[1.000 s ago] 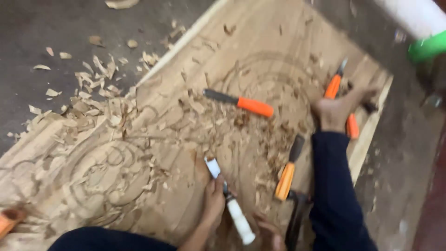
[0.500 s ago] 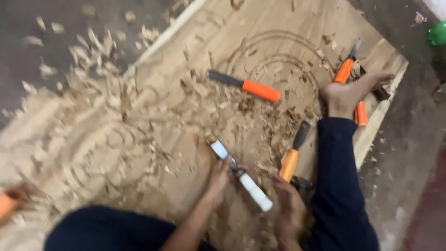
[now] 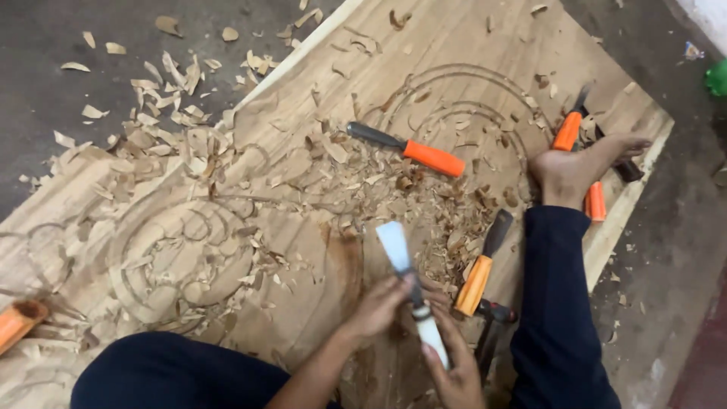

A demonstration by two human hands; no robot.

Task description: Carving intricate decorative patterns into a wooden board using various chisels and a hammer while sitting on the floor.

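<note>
Wide-bladed steel chisel with a white handle [image 3: 409, 284] sits nearest the camera, gripped by both hands: the left hand [image 3: 379, 307] is closed around the shank just below the blade, and the right hand [image 3: 454, 371] is wrapped around the pale handle lower down. Its flat edge points away from the person, apparently just above the pale carved wooden panel [image 3: 469, 45] that lies on the floor, though contact cannot be told. By the look of it, the step in hand is paring the relief; the next push calls for a low blade angle and steady guidance from the left hand. Just right of the hands lies an orange-handled chisel with a dark blade [image 3: 485, 265]. Further out, among wood shavings [image 3: 189, 144], rests a second orange-handled chisel [image 3: 409, 148]. Farthest, a bare foot [image 3: 575, 170] rests on the panel beside two more orange-handled tools [image 3: 569, 125].
</note>
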